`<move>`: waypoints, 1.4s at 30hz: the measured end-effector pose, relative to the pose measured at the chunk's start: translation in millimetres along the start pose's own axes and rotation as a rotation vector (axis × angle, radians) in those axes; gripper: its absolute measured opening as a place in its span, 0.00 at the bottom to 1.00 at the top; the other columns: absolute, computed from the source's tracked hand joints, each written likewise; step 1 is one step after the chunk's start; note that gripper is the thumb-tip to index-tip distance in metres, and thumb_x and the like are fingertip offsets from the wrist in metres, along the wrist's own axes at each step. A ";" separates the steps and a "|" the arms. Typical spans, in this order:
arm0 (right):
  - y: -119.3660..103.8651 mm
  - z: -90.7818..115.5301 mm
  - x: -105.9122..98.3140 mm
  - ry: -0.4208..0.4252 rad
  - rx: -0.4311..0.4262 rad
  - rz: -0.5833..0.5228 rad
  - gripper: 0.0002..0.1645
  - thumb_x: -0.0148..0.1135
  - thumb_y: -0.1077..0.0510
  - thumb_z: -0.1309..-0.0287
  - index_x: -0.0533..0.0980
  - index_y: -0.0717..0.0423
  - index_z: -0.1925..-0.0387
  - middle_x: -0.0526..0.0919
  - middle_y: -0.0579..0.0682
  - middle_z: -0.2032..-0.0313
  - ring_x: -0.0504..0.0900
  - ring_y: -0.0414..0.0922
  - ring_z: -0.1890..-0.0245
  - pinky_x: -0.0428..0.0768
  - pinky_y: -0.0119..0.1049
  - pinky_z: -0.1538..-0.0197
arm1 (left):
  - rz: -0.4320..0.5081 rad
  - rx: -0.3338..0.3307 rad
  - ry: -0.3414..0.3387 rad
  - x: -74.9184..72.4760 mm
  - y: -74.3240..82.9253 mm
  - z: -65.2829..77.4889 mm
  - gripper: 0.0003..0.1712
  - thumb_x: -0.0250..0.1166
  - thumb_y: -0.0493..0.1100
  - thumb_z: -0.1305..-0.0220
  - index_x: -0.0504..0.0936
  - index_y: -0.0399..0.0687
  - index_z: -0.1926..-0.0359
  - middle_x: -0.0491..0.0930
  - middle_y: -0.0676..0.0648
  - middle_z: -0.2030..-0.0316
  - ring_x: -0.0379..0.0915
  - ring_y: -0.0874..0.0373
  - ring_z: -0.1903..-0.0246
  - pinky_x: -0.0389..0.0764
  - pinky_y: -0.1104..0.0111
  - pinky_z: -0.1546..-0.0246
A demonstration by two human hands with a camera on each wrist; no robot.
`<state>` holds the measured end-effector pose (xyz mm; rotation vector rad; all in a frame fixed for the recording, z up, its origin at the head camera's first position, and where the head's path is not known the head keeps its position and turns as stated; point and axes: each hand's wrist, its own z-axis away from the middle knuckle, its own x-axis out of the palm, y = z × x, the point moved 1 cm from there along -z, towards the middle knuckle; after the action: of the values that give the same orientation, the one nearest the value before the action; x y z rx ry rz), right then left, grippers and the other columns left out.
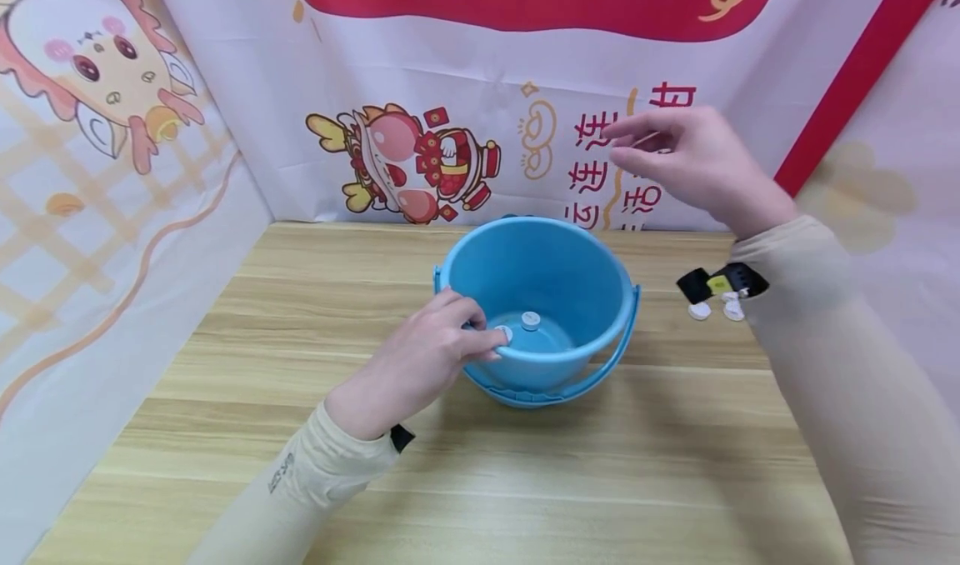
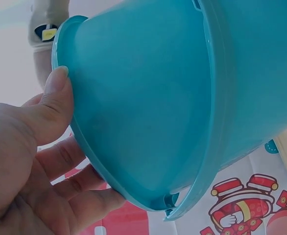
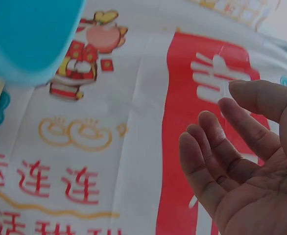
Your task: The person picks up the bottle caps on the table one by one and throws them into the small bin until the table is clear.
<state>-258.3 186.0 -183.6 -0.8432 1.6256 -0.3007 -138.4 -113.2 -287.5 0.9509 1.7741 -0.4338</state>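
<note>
A light blue bucket (image 1: 536, 252) stands upright on the wooden table. My left hand (image 1: 431, 344) holds its near left rim, thumb on one side and fingers on the other; the left wrist view shows the thumb (image 2: 59, 93) against the rim. At the bucket's bottom lie two small white round pieces, one piece (image 1: 530, 321) near the middle and the other close to my left thumb in the head view. Up in the air to the right of the bucket is my right hand (image 1: 686, 161), fingers loosely bent and nothing between them, as the right wrist view also shows.
Several small white round pieces (image 1: 699, 311) lie on the table (image 1: 300, 307) right of the bucket, partly behind the right wrist's black strap. The bucket's handle (image 1: 540, 397) hangs down on the near side. A printed cloth (image 1: 465, 73) closes off the back.
</note>
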 end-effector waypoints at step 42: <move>265.3 54.1 58.7 -0.321 0.230 0.266 0.22 0.73 0.55 0.45 0.82 0.70 0.57 0.84 0.58 0.65 0.77 0.55 0.61 0.75 0.49 0.56 | -0.004 0.015 -0.001 -0.8 -0.6 -1.8 0.20 0.75 0.42 0.46 0.88 0.54 0.49 0.80 0.46 0.62 0.72 0.53 0.60 0.82 0.67 0.61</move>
<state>-302.7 346.9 -404.8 -0.4658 1.3518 -0.1516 -139.9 -112.7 -286.2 0.9580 1.7737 -0.4506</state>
